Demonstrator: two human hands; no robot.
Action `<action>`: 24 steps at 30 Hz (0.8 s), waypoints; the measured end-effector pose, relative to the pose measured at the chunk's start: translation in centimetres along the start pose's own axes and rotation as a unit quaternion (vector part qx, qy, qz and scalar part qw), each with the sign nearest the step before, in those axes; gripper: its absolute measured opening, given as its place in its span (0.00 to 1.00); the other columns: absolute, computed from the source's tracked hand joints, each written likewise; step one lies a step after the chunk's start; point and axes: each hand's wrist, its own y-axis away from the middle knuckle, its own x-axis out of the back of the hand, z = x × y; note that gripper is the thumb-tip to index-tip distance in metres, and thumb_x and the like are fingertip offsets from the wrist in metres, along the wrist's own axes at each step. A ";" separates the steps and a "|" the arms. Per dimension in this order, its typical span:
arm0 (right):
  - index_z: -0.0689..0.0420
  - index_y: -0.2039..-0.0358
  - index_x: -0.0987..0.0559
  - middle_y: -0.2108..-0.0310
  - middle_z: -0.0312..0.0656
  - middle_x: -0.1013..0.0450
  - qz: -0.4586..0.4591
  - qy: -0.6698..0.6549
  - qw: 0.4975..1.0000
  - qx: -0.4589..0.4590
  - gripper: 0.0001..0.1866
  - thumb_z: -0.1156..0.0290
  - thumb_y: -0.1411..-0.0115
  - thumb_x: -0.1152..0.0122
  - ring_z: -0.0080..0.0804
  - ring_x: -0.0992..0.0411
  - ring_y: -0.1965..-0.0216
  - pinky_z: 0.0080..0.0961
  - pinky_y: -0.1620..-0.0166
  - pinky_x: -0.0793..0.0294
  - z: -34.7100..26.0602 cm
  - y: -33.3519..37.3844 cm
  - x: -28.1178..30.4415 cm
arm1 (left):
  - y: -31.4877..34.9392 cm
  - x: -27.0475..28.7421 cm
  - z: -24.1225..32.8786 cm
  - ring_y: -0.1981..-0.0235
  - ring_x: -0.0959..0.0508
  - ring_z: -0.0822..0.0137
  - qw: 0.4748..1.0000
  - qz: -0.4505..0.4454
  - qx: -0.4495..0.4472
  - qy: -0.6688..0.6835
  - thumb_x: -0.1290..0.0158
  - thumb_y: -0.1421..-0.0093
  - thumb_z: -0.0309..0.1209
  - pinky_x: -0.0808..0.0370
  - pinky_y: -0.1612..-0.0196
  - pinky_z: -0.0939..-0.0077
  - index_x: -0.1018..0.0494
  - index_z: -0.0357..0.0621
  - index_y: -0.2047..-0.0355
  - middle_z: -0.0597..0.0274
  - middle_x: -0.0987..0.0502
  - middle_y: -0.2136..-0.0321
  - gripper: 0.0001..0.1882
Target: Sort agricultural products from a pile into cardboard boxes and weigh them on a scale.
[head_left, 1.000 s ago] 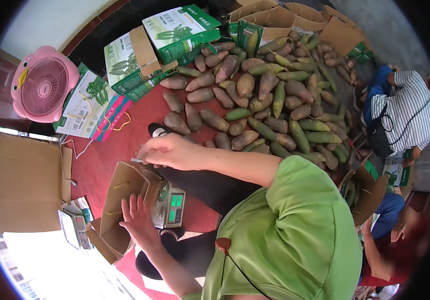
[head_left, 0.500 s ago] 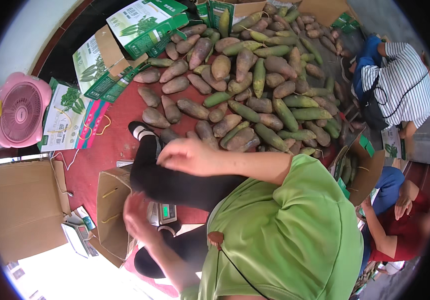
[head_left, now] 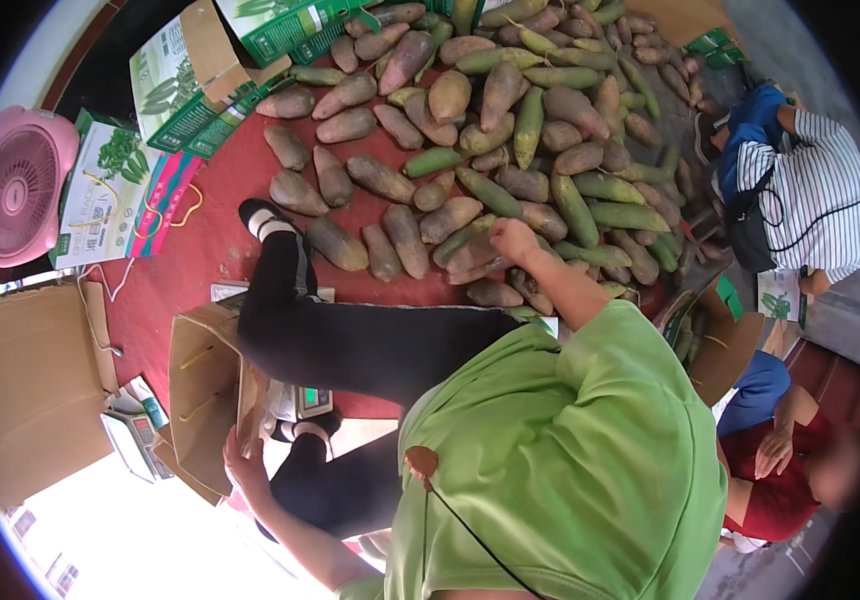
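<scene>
My right hand (head_left: 513, 240) is lowered onto a heap of long green and purplish-brown radishes (head_left: 528, 130). Its fingers are curled beside a brownish radish (head_left: 472, 262), and what they close on, if anything, is hidden. Down at the left, my left hand (head_left: 242, 462) grips the edge of an opened cardboard box (head_left: 205, 365) with yellow cord handles. The box stands against my bent leg, and its inside is partly hidden. Close to the box, a scale with a lit green display (head_left: 312, 397) sits by my foot.
A pink fan (head_left: 22, 190), a printed paper bag (head_left: 115, 195) and green-white cartons (head_left: 165, 95) stand at the upper left. A brown box (head_left: 30, 390) and another scale (head_left: 140, 440) lie left. Two people (head_left: 800, 185) sit at right, near a box of radishes (head_left: 715, 340).
My right hand has moved from above my knee, right and up, down onto the radishes. My left hand has dropped lower, to the box's edge. The view has shifted slightly.
</scene>
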 end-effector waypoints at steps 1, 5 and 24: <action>0.53 0.67 0.20 0.67 0.48 0.24 0.018 0.009 0.999 -0.024 0.10 0.68 0.51 0.43 0.45 0.26 0.62 0.37 0.56 0.27 1.1 -0.3 0.3 | -0.3 -0.2 -0.2 0.52 0.28 0.47 1.000 0.007 -0.007 -0.018 0.42 0.53 0.24 0.32 0.48 0.60 0.32 0.41 0.48 0.45 0.28 0.55 0.28; 0.51 0.64 0.20 0.63 0.47 0.24 0.068 0.025 0.992 -0.102 0.11 0.67 0.50 0.42 0.45 0.26 0.59 0.37 0.54 0.28 3.3 -1.3 1.2 | -1.8 -0.1 1.0 0.59 0.25 0.48 0.999 -0.016 -0.026 -0.024 0.44 0.52 0.23 0.29 0.54 0.60 0.29 0.38 0.53 0.45 0.26 0.61 0.23; 0.48 0.50 0.32 0.48 0.42 0.35 0.024 0.219 0.942 -0.254 0.26 0.60 0.49 0.37 0.42 0.34 0.46 0.42 0.48 0.30 -2.2 -6.6 1.7 | -2.5 -3.1 2.5 0.70 0.23 0.54 0.996 0.086 -0.027 0.003 0.48 0.47 0.26 0.29 0.67 0.68 0.25 0.40 0.66 0.52 0.24 0.73 0.08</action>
